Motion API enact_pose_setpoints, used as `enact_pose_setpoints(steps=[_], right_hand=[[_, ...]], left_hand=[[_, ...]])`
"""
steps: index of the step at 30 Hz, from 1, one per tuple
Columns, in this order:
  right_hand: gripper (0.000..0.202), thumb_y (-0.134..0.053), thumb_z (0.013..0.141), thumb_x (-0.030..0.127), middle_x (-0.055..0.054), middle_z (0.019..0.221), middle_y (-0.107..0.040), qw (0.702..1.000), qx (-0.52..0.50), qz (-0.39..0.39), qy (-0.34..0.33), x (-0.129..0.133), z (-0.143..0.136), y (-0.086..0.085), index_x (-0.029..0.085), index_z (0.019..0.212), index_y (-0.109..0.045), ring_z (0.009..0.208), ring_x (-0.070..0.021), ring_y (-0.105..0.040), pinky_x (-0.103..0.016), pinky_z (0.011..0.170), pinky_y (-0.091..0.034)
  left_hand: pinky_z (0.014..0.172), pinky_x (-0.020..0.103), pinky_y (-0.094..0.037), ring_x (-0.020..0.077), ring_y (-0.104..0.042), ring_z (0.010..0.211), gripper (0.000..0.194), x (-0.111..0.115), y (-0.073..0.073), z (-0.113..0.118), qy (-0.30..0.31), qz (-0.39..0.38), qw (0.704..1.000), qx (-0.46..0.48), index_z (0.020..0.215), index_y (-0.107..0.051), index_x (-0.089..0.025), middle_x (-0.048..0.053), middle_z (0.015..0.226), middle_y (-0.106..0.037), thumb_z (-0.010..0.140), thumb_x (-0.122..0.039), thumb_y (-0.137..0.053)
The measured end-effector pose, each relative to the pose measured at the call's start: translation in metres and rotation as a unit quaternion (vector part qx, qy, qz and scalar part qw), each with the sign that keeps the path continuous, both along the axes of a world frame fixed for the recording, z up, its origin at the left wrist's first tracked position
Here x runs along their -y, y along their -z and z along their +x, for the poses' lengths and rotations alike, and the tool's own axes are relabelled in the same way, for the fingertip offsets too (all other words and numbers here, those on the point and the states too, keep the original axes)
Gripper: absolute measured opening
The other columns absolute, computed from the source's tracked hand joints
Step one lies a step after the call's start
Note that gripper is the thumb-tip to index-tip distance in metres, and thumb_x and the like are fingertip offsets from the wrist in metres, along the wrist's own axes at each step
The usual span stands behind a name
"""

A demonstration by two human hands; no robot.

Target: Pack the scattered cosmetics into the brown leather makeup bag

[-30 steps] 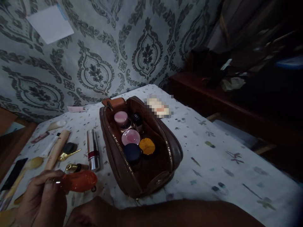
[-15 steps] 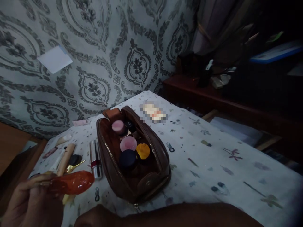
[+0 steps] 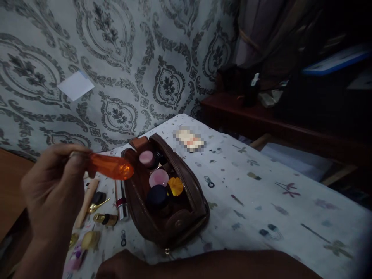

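Note:
My left hand [image 3: 62,174] pinches one end of a glossy translucent orange tube-shaped item [image 3: 112,166] whose exact kind I cannot tell. Its rounded free end reaches over the left rim of an open brown zip pouch [image 3: 200,197]. Inside the pouch sit two pink-topped pots, the front one [image 3: 158,178] beside a yellow flower-like lid [image 3: 175,186], and a dark round lid [image 3: 157,196]. A silver tube with a red band [image 3: 121,203] lies against the pouch's left side. At the bottom edge, my right hand [image 3: 117,265] rests in front of the pouch, its fingers hidden.
Left of the pouch lie a small gold-capped bottle [image 3: 106,219], a beige tube [image 3: 88,199], and a yellowish item [image 3: 90,240]. A blurred-out card-like item [image 3: 189,139] lies behind the pouch. Patterned wallpaper [image 3: 116,112] rises behind; a dark red desk [image 3: 229,110] stands right.
My left hand has risen and moved right, bringing the orange item from beside the silver tube to the pouch's left rim. The gold-capped bottle has come into view. My right arm stays about the same.

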State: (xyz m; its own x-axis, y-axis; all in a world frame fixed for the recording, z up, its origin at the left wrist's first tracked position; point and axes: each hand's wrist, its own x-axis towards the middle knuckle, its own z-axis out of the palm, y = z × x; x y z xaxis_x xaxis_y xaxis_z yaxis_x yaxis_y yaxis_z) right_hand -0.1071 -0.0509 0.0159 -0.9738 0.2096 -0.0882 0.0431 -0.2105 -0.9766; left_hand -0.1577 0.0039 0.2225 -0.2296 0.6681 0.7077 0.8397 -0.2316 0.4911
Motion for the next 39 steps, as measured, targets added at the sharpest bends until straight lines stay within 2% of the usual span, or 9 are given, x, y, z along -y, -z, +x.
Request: enact_pose_setpoints(steps=[5, 9, 12, 17, 21, 26, 31, 35, 39], right_hand=[[0.023, -0.063, 0.083, 0.039, 0.005, 0.068, -0.059, 1.000, 0.000, -0.006, -0.001, -0.001, 0.006, -0.009, 0.016, 0.083, -0.067, 0.067, -0.0081, -0.055, -0.017, 0.059, -0.038], [0.024, -0.062, 0.084, 0.040, 0.003, 0.070, -0.063, 1.000, 0.018, -0.001, -0.005, -0.002, 0.009, -0.015, 0.016, 0.084, -0.067, 0.065, -0.0082, -0.057, -0.017, 0.059, -0.039], [0.021, -0.061, 0.084, 0.037, 0.004, 0.068, -0.061, 1.000, 0.019, 0.000, -0.011, -0.004, 0.012, -0.018, 0.017, 0.077, -0.063, 0.064, -0.0077, -0.056, -0.016, 0.058, -0.038], [0.017, -0.060, 0.084, 0.030, 0.005, 0.063, -0.057, 0.998, 0.036, -0.035, -0.021, -0.007, 0.018, -0.028, 0.017, 0.073, -0.058, 0.058, -0.0062, -0.053, -0.016, 0.055, -0.037], [0.018, -0.060, 0.083, 0.028, 0.005, 0.063, -0.057, 0.997, 0.051, -0.049, -0.013, -0.006, 0.017, -0.031, 0.017, 0.070, -0.057, 0.057, -0.0064, -0.052, -0.016, 0.055, -0.037], [0.016, -0.062, 0.082, 0.028, 0.006, 0.061, -0.055, 0.994, 0.076, -0.066, -0.032, -0.006, 0.013, -0.028, 0.017, 0.071, -0.059, 0.057, -0.0068, -0.051, -0.016, 0.053, -0.035], [0.016, -0.063, 0.081, 0.027, 0.005, 0.063, -0.058, 0.997, 0.039, -0.050, -0.041, -0.005, 0.006, -0.017, 0.015, 0.072, -0.060, 0.062, -0.0073, -0.054, -0.016, 0.058, -0.038], [0.018, -0.065, 0.082, 0.032, 0.004, 0.065, -0.059, 0.998, 0.018, -0.058, -0.034, -0.003, 0.001, -0.007, 0.015, 0.077, -0.062, 0.065, -0.0080, -0.056, -0.016, 0.061, -0.040], [0.018, -0.064, 0.082, 0.033, 0.004, 0.066, -0.058, 0.998, 0.021, -0.054, -0.031, -0.003, 0.005, -0.008, 0.015, 0.079, -0.063, 0.066, -0.0080, -0.055, -0.016, 0.057, -0.038]], left_hand=[[0.062, 0.023, -0.040, 0.0109, -0.051, 0.066, 0.012, -0.037, -0.008, 0.003, 0.101, -0.145, 0.982, -0.065, 0.083, -0.065, -0.022, -0.003, 0.072, -0.057, 0.087, -0.032, -0.059], [0.069, 0.025, -0.041, 0.0146, -0.056, 0.076, 0.024, -0.055, -0.010, -0.008, 0.112, -0.274, 0.940, -0.171, 0.088, -0.066, -0.018, 0.000, 0.082, -0.065, 0.088, -0.040, -0.055], [0.065, 0.025, -0.039, 0.0144, -0.056, 0.070, 0.028, -0.067, -0.012, -0.008, 0.113, -0.336, 0.901, -0.251, 0.086, -0.068, -0.018, 0.000, 0.078, -0.068, 0.088, -0.041, -0.052], [0.064, 0.024, -0.037, 0.0140, -0.059, 0.070, 0.024, -0.084, -0.014, -0.005, 0.128, -0.370, 0.864, -0.317, 0.088, -0.071, -0.021, -0.001, 0.079, -0.070, 0.087, -0.038, -0.054], [0.065, 0.025, -0.037, 0.0142, -0.059, 0.071, 0.015, -0.093, -0.011, -0.005, 0.134, -0.387, 0.818, -0.404, 0.088, -0.070, -0.022, -0.001, 0.075, -0.068, 0.086, -0.030, -0.056], [0.069, 0.027, -0.038, 0.0175, -0.059, 0.079, 0.011, -0.099, -0.003, 0.002, 0.108, -0.403, 0.770, -0.483, 0.075, -0.065, -0.021, 0.000, 0.074, -0.065, 0.083, -0.021, -0.057], [0.067, 0.028, -0.036, 0.0189, -0.059, 0.079, 0.012, -0.104, -0.004, 0.012, 0.109, -0.430, 0.718, -0.537, 0.069, -0.063, -0.020, 0.002, 0.075, -0.065, 0.077, -0.014, -0.057], [0.067, 0.028, -0.036, 0.0190, -0.059, 0.078, 0.009, -0.111, -0.005, 0.016, 0.098, -0.465, 0.684, -0.554, 0.069, -0.064, -0.020, 0.003, 0.079, -0.067, 0.076, -0.017, -0.059], [0.068, 0.029, -0.038, 0.0198, -0.060, 0.075, 0.012, -0.117, -0.004, 0.020, 0.100, -0.488, 0.652, -0.571, 0.068, -0.065, -0.018, 0.004, 0.075, -0.066, 0.077, -0.019, -0.058]])
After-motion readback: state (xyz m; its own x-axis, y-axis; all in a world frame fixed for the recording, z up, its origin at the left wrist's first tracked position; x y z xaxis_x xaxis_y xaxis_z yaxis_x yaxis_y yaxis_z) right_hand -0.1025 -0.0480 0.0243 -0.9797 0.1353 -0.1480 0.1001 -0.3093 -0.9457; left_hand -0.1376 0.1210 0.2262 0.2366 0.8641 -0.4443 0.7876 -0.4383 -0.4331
